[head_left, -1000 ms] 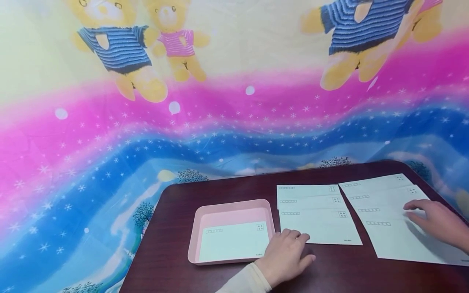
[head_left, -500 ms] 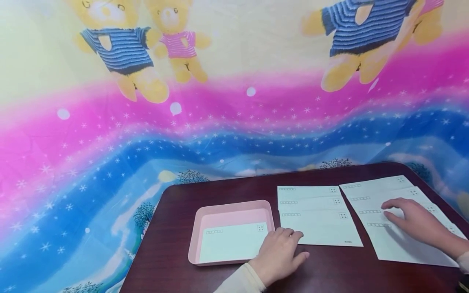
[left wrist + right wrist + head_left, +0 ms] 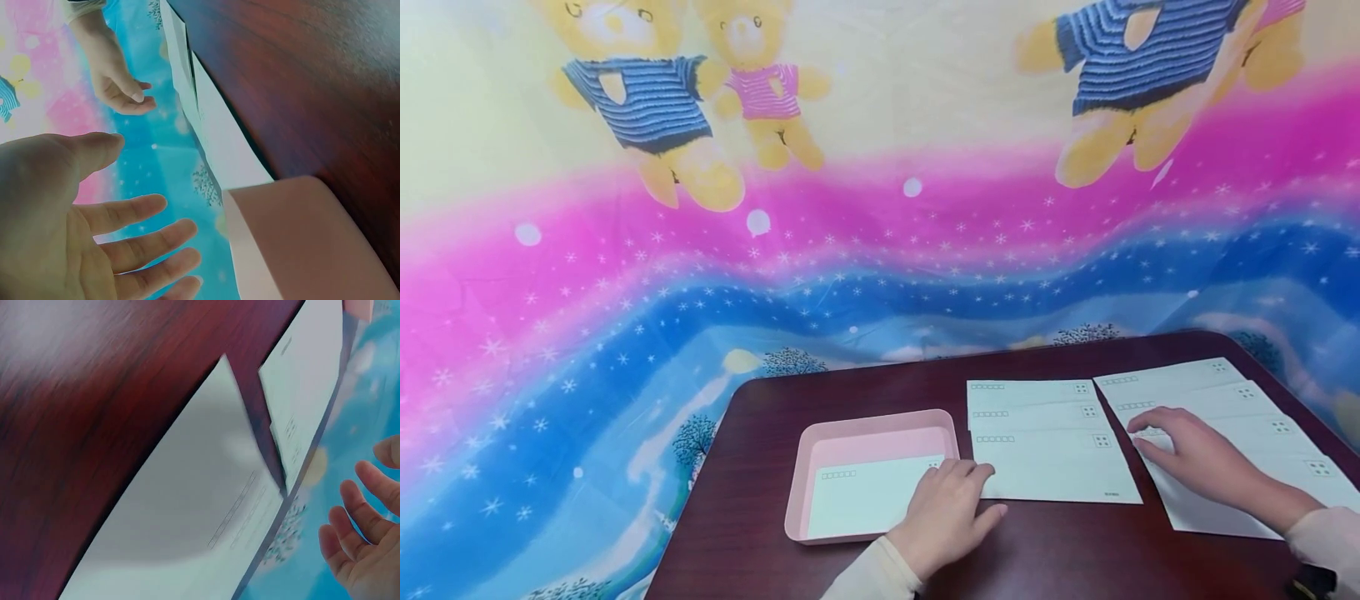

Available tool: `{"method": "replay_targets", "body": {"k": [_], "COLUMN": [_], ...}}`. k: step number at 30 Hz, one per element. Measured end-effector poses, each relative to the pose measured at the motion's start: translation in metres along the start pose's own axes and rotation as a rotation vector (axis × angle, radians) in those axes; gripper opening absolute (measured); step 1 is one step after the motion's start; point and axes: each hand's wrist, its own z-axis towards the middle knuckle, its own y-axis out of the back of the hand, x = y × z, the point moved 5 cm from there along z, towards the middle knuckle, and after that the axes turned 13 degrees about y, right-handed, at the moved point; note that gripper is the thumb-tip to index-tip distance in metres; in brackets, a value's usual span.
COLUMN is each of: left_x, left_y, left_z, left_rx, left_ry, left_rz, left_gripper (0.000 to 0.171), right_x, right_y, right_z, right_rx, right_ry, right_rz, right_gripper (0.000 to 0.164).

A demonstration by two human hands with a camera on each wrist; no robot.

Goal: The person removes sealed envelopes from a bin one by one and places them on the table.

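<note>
My left hand (image 3: 942,515) is over the right front corner of a pink tray (image 3: 805,462), palm down. In the left wrist view the left hand (image 3: 106,231) has its fingers spread and holds nothing. One white envelope (image 3: 857,504) lies in the tray, its right part covered by that hand. My right hand (image 3: 1206,462) hovers above the right-hand set of overlapping envelopes (image 3: 1180,383), near their left edge. Loosely bent fingers with nothing between them show on the right hand (image 3: 362,544) in the right wrist view. Between both hands lies another overlapping set of envelopes (image 3: 1052,471).
Everything lies on a dark brown table (image 3: 1060,550) with rounded corners. Behind it hangs a cloth (image 3: 880,217) printed with bears and snowflakes. A narrow strip of table separates the two envelope sets.
My right hand has travelled left across the right-hand envelopes, uncovering their right side. My left hand has shifted slightly left, further over the tray's corner. Tray and envelopes have stayed put.
</note>
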Motion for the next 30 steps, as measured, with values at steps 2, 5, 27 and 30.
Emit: {"method": "replay_targets", "body": {"k": [2,5,27,30], "left_x": [0.003,0.007,0.043,0.048], "left_y": [0.001,0.002,0.000,0.000], "left_z": [0.000,0.000,-0.012,-0.014], "left_rx": [-0.004,-0.011,0.029,0.036], "left_ry": [0.007,0.017,0.135,0.146], "left_rz": [-0.001,0.000,-0.044,-0.037], "left_gripper": [0.040,0.040,0.041,0.040], "right_x": [0.007,0.016,0.072,0.080], "right_y": [-0.002,-0.004,-0.037,-0.040], "right_z": [0.003,0.007,0.027,0.029], "right_rx": [0.002,0.002,0.020,0.000], "right_ry": [0.006,0.019,0.062,0.089], "right_rz": [0.008,0.015,0.081,0.083], "right_gripper": [0.019,0.017,0.016,0.014]}}
